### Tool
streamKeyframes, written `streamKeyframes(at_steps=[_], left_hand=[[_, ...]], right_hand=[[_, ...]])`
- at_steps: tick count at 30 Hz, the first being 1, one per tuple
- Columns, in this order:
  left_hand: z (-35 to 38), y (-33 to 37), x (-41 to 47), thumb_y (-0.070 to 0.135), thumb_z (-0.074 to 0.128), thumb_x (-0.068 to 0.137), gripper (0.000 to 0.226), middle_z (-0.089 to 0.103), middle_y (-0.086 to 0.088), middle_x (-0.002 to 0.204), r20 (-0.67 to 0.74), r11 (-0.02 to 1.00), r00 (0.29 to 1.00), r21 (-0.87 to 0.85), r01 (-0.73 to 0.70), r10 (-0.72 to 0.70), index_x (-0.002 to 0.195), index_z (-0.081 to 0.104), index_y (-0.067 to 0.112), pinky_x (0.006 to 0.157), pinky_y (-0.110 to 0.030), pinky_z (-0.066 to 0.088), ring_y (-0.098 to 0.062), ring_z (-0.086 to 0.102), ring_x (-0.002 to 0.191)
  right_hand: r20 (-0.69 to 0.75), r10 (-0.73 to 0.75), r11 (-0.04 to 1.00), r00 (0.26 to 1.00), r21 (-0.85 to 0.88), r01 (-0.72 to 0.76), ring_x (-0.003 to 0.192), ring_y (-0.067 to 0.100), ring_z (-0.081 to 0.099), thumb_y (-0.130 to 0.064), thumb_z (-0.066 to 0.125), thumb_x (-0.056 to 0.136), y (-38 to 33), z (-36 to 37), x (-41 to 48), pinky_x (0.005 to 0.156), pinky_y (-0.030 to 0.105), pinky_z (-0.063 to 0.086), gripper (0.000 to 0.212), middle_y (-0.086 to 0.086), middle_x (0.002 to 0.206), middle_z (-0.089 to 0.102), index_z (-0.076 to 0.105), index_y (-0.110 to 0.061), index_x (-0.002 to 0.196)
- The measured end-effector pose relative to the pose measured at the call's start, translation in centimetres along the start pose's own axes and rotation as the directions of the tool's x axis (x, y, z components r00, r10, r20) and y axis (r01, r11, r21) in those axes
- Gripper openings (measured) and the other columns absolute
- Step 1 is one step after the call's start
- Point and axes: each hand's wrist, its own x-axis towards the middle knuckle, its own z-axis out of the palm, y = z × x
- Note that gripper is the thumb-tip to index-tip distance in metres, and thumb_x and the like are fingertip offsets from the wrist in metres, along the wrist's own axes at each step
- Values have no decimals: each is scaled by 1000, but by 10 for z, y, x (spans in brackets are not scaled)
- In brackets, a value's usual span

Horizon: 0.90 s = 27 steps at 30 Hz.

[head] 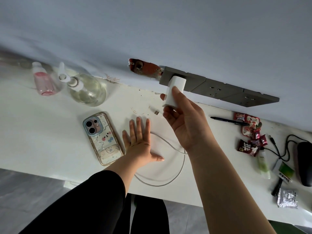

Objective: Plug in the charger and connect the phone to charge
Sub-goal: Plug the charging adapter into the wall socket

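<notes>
My right hand [184,125] is shut on a white charger block [175,86], whose top end meets the leftmost grey wall socket [168,75]. My left hand [140,141] rests flat and open on the white table [50,141], beside the phone [102,138]. The phone lies face down in a clear cartoon case, just left of that hand. A white cable [170,181] loops on the table under my arms. Its USB plug [157,112] lies loose near the charger's lower end.
Further grey sockets [236,95] run to the right along the wall. A round glass pump bottle [87,90] and a pink bottle [44,81] stand at the back left. A black pen [228,121], snack wrappers [249,132], a black cord [283,149] and a dark case [303,164] clutter the right side.
</notes>
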Motion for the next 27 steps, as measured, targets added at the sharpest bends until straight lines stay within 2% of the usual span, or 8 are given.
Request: streamKeyframes(at_steps=[11,18,20,23,25,27], left_hand=[[-1,0,-1,80,65,46,149,-70,2,117,17,1000,1000,-11,-2,2,118,-57,33,96,-53,-31,-24,-64,111],[-2,0,-1,80,65,46,150,-69,1,119,16,1000,1000,-11,-3,3,119,-57,33,97,-54,-30,-24,-64,111],[-2,0,-2,79,66,47,149,-69,1,118,21,1000,1000,-12,-6,6,118,-57,33,98,-54,-29,-24,-64,110],[-2,0,-2,79,66,47,149,-68,0,119,16,1000,1000,-18,-8,8,118,-57,33,96,-53,-31,-24,-64,110],[-2,0,-2,80,66,46,149,-68,0,120,12,1000,1000,-19,-11,11,119,-56,33,96,-53,-31,-24,-63,111],[-1,-1,-1,80,66,45,150,-68,0,119,11,1000,1000,-21,-14,14,120,-55,33,98,-54,-29,-26,-62,112]], right_hand=[[-46,62,996,997,-55,-64,53,15,61,-26,75,81,-13,0,2,52,22,52,28,22,100,68,69,0,91],[-29,80,995,996,-53,-82,51,18,59,-26,75,80,-16,0,5,50,22,52,26,20,94,70,68,-2,88],[3,84,995,996,-61,-84,54,17,62,-32,74,81,-14,-5,8,53,23,53,33,19,96,70,68,-2,94],[111,146,985,983,-107,-135,73,21,72,-59,57,82,-14,-29,12,59,26,56,62,11,103,74,61,-7,116],[17,175,955,985,-245,-165,80,23,74,-63,46,86,-5,-52,12,61,28,58,62,9,101,76,62,-11,115],[-197,53,872,979,-469,-141,74,21,71,-44,52,93,16,-74,12,66,30,57,42,8,86,76,67,-6,106]])
